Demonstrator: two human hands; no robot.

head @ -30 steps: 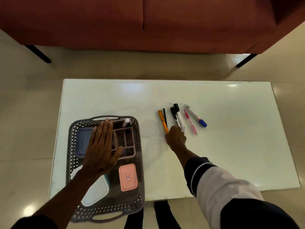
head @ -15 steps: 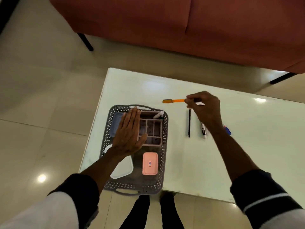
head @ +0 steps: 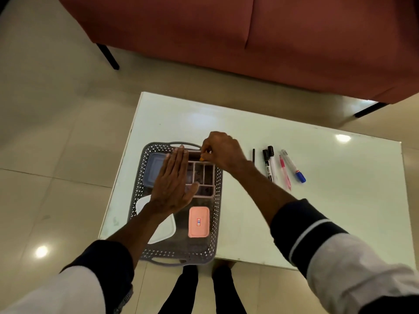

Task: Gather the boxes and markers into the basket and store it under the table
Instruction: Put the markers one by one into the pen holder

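The left hand (head: 173, 184) is held flat, palm down, fingers (head: 179, 157) extended and pressed together, the thumb spread to the right. Its forearm is stretched forward from a dark cuff and pale sleeve. The right hand (head: 221, 151) is curled just beyond and to the right of the left fingertips, knuckles up, the grip closed on an orange marker (head: 201, 158), of which only the tip is seen. The right forearm is angled across from a striped dark cuff.
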